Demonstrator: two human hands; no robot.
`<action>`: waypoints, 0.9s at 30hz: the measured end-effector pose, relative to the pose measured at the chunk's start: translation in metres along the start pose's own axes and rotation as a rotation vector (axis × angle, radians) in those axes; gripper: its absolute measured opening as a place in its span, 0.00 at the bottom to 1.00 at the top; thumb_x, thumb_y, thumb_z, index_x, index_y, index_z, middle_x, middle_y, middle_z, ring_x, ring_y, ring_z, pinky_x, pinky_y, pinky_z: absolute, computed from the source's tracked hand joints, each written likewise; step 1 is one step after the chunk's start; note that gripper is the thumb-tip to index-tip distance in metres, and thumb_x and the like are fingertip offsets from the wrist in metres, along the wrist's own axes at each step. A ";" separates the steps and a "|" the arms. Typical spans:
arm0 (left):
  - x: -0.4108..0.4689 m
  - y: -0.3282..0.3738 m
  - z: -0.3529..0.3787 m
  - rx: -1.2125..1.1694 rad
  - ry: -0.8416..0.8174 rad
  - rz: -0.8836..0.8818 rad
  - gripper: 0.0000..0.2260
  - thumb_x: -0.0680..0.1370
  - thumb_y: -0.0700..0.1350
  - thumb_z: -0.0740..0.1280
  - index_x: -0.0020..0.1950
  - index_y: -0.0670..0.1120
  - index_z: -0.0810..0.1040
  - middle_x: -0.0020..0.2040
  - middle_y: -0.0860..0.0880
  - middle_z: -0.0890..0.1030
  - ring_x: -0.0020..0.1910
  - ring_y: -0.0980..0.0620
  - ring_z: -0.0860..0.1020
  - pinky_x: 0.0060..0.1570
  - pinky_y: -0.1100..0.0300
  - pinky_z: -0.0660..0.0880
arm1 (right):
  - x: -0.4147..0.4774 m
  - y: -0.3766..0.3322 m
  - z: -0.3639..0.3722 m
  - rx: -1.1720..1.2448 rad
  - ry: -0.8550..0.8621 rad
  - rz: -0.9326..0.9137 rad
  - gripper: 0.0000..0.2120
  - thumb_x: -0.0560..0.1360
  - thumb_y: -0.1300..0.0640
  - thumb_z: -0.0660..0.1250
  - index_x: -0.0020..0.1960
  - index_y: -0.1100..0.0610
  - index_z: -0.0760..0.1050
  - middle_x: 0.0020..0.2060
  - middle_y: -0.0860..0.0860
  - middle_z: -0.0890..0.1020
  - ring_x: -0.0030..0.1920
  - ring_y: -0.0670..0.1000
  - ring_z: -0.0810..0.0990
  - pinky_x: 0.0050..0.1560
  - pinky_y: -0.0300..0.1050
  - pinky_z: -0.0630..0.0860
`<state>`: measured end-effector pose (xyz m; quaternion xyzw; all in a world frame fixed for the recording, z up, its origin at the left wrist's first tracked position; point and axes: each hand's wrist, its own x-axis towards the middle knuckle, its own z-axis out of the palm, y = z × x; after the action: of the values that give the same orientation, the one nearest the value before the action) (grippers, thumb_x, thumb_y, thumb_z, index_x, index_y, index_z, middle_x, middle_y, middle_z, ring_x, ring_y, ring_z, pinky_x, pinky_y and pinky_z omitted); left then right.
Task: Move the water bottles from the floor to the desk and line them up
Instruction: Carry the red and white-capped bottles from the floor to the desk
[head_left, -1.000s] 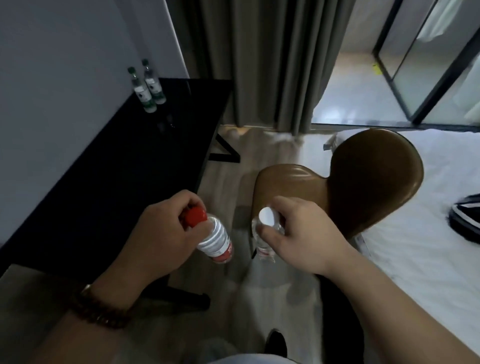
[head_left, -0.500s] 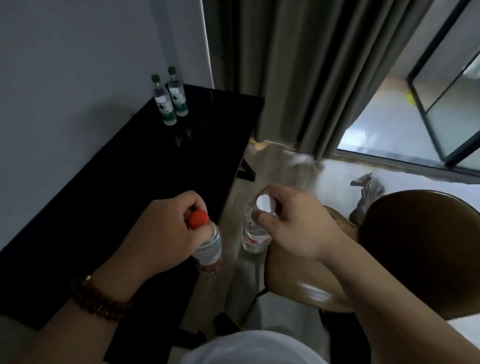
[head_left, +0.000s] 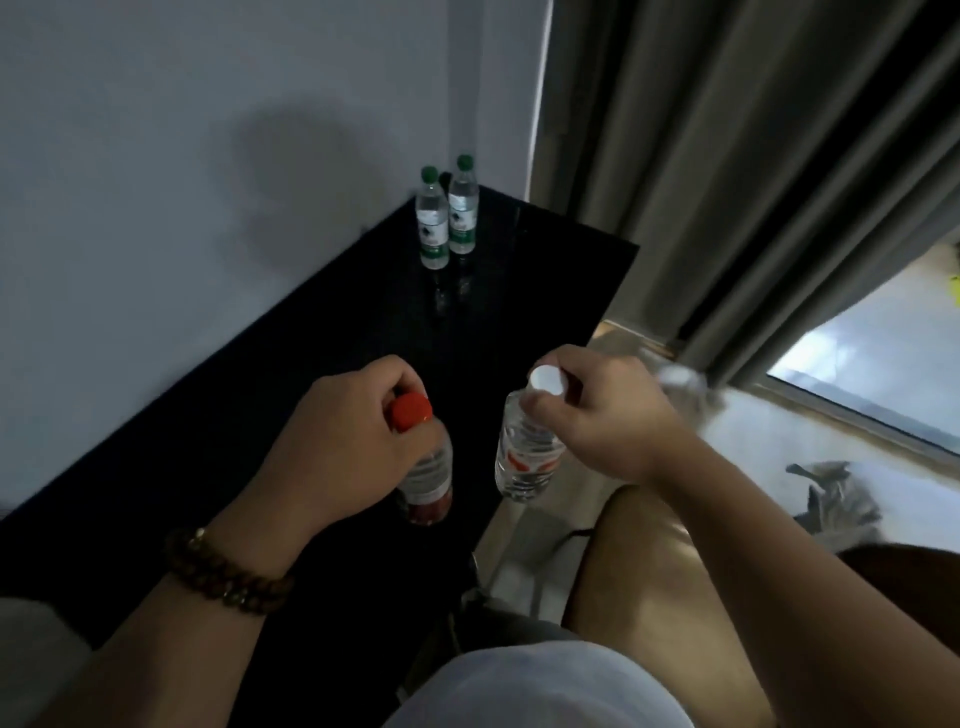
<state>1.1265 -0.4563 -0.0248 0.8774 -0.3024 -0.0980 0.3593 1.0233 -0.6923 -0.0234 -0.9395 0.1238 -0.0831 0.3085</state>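
Left grip (head_left: 332, 447) holds red-capped bottle (head_left: 427, 475) over the table (head_left: 519, 291); right grip (head_left: 608, 415) holds white-capped bottle (head_left: 524, 460) at its right edge

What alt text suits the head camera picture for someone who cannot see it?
A person's left hand grips a red-capped bottle and the right hand a white-capped bottle, both by the top, at a black desk. Two green-capped bottles stand at its far end.

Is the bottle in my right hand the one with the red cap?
No, the right hand grips the white-capped bottle; the left hand holds the red-capped bottle.
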 end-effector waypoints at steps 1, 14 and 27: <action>0.004 -0.004 -0.002 0.012 0.007 -0.016 0.08 0.70 0.53 0.74 0.43 0.59 0.76 0.39 0.61 0.81 0.36 0.62 0.80 0.31 0.73 0.72 | 0.012 0.001 0.002 0.013 -0.017 -0.023 0.08 0.74 0.42 0.67 0.46 0.45 0.77 0.33 0.39 0.78 0.40 0.36 0.78 0.31 0.31 0.67; 0.146 -0.035 0.023 0.118 0.109 -0.345 0.09 0.72 0.52 0.76 0.43 0.58 0.76 0.37 0.64 0.80 0.34 0.65 0.79 0.28 0.72 0.71 | 0.228 0.073 0.028 0.115 -0.338 -0.233 0.13 0.75 0.41 0.67 0.54 0.46 0.78 0.44 0.43 0.81 0.44 0.42 0.80 0.44 0.46 0.81; 0.338 -0.011 0.076 0.081 0.216 -0.583 0.10 0.72 0.53 0.74 0.47 0.59 0.74 0.40 0.57 0.80 0.42 0.68 0.78 0.32 0.77 0.71 | 0.443 0.169 0.005 -0.055 -0.587 -0.561 0.11 0.77 0.46 0.68 0.56 0.50 0.76 0.48 0.47 0.78 0.48 0.50 0.76 0.46 0.46 0.72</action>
<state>1.3713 -0.6964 -0.0721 0.9461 -0.0016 -0.0911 0.3109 1.4178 -0.9466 -0.0933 -0.9285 -0.2287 0.1111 0.2708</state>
